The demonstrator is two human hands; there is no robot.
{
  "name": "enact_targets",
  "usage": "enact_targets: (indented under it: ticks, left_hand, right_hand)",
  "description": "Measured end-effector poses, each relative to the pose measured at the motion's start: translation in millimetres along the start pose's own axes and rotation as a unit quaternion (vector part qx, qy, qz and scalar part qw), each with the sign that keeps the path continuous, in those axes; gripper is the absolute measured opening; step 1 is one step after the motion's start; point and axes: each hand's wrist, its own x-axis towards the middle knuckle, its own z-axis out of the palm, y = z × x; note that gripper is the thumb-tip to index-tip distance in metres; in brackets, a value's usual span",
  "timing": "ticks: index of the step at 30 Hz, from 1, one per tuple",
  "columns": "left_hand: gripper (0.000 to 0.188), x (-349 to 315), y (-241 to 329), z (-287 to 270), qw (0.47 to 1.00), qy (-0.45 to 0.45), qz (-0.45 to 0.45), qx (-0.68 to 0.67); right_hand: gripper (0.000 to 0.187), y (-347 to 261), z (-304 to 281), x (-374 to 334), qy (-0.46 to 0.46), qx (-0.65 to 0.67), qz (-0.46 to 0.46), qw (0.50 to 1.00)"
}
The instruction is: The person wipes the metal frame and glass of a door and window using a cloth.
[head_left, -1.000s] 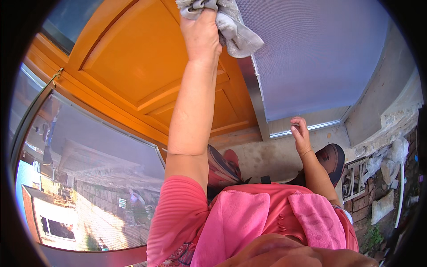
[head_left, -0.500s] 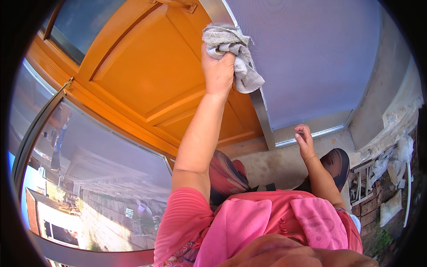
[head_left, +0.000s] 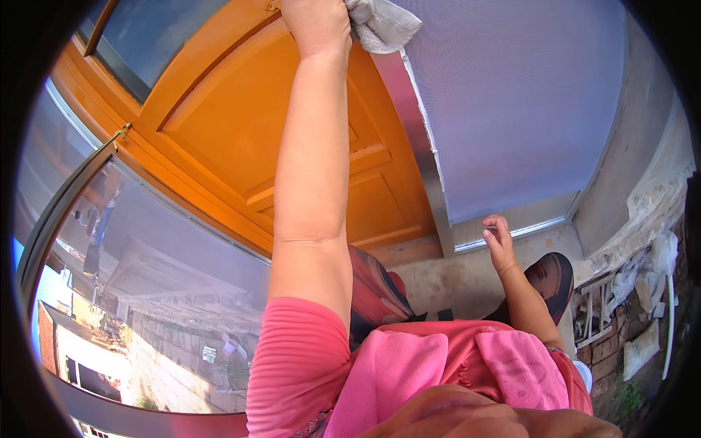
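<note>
My left hand (head_left: 318, 28) is stretched up to the top edge of the view, closed on a crumpled grey-white cloth (head_left: 387, 28). The fingers are partly cut off by that edge. The cloth lies against the upper part of a narrow metal frame (head_left: 410, 120), which borders a bluish mesh screen panel (head_left: 522, 109). Low in front of the panel hangs my right hand (head_left: 500, 247), its fingers loosely curled, the thumb apart from them, and nothing visible in it.
An orange panelled door (head_left: 241, 124) stands behind my left arm. At the left, a dark-framed glass pane (head_left: 182, 292) reflects a yard. Below the screen panel is a concrete step (head_left: 438, 281) with my feet. Bricks (head_left: 604, 350) and plastic scraps (head_left: 642, 347) lie at the right.
My left hand has moved up along the metal frame with the cloth, and the arm is straighter. My right hand has barely moved.
</note>
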Motion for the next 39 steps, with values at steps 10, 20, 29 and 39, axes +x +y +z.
enact_targets:
  ticks: [10,20,29,39]
  left_hand:
    - [0.027,-38,-2,-5,0.995,-0.002,-0.094,-0.027]
    - [0.019,20,5,12,0.990,0.048,-0.028,-0.128]
    - [0.023,-9,2,18,0.998,0.031,-0.007,-0.053]
    - [0.016,58,-1,5,0.996,0.040,-0.030,-0.075]
  right_hand:
    - [0.029,0,-5,2,0.008,0.010,-0.003,1.000]
    - [0.028,1,-4,3,0.013,0.026,-0.012,0.999]
    - [0.029,2,-9,3,0.014,0.018,-0.016,1.000]
    - [0.029,-2,-7,3,0.015,0.021,-0.017,1.000]
